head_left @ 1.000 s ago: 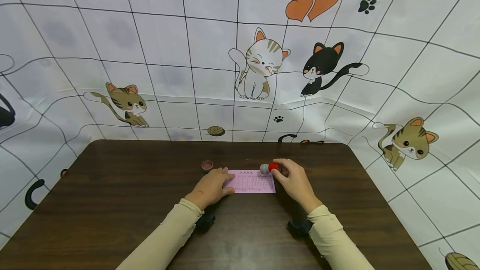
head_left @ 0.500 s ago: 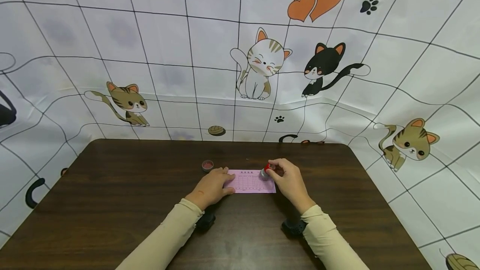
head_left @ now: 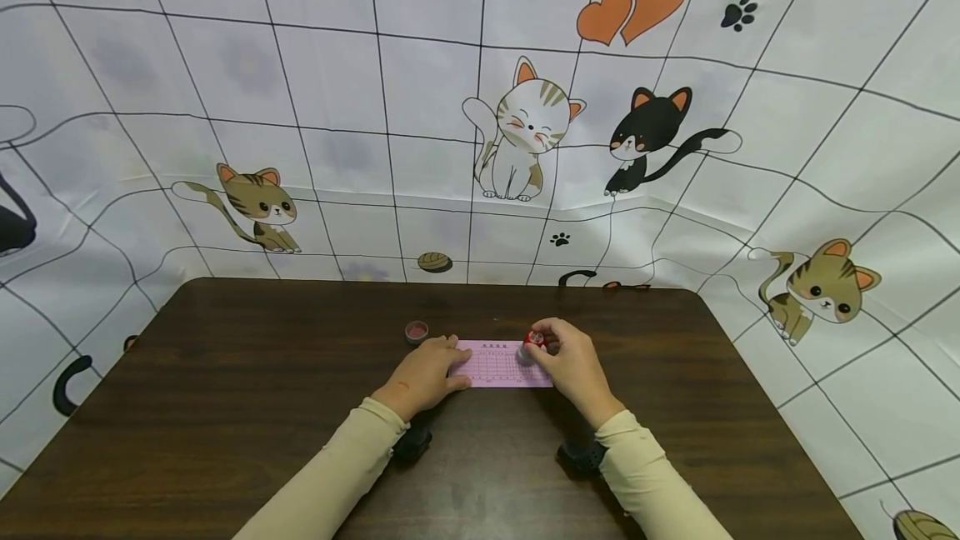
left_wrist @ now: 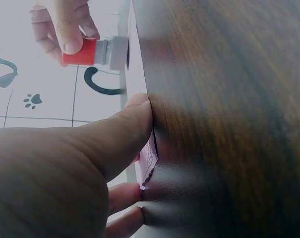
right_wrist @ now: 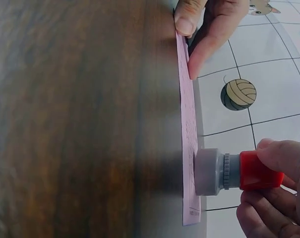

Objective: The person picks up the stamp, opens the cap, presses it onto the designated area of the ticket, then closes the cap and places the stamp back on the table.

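A pink printed form [head_left: 495,369] lies on the table in front of me. My left hand [head_left: 422,375] presses its left end, thumb and fingers spread over it. In my right hand [head_left: 581,367] is a stamp with a red handle and a round grey body [right_wrist: 208,172], pinched by the handle between thumb and fingers. The stamp stands upright over the right part of the form, its grey face right at the paper in the right wrist view. Its printing face is hidden. Behind the left hand sits a small round grey cap [head_left: 416,332], reddish inside.
The dark brown wooden table [head_left: 247,407] stretches out on both sides of the hands. Beyond its far edge hangs a white cloth [head_left: 337,157] with a black grid and cartoon cats. Dark wrist-worn devices sit under both sleeves.
The right hand has moved slightly left and turned the stamp from lying sideways above the form's upper right to upright on its right part. The left hand has stayed put.
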The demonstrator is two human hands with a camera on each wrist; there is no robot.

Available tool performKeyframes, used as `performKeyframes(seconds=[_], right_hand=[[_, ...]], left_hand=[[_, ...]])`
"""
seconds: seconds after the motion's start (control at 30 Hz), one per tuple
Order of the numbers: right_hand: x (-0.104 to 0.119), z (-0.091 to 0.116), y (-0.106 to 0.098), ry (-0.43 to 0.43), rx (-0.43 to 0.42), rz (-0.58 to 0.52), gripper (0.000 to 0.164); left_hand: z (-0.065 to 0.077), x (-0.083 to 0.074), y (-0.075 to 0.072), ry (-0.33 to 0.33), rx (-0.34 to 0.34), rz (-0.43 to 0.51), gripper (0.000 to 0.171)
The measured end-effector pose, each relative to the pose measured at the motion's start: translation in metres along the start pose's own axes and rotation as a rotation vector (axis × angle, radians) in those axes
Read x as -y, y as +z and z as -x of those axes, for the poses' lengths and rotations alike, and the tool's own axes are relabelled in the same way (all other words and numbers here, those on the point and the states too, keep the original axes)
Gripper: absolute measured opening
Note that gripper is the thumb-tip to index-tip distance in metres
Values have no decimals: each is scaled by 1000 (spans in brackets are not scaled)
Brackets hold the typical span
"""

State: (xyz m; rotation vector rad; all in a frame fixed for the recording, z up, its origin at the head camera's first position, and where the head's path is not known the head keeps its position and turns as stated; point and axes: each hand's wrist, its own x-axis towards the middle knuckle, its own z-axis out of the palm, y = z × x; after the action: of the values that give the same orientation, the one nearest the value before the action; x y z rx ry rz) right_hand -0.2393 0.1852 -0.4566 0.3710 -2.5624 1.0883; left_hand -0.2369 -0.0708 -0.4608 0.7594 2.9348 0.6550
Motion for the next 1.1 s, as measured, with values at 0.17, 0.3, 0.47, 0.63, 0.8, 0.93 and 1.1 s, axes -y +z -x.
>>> performKeyframes(seconds=[0.17,0.3,0.47,0.63,0.8,0.93,1.1], right_hand=[[-1,1,2,-20,2,-4,26],[0,0,3,24,19,-15,27],[0,0,5,113,40,-50,27],[-1,0,5,132,46,-53,25],[-2,0,6,120,50,-44,21],[0,1,5,132,75,-51,18],[1,-1,5,146,100,-49,18]], left_hand=[[0,1,1,10,-3,-7,50],[1,1,1,7,-3,-7,50],[1,0,1,4,1,-8,51],[1,0,0,5,-1,-7,51],[1,0,-1,6,6,4,50],[0,0,-1,3,8,6,49],[-2,1,0,0,11,1,49]])
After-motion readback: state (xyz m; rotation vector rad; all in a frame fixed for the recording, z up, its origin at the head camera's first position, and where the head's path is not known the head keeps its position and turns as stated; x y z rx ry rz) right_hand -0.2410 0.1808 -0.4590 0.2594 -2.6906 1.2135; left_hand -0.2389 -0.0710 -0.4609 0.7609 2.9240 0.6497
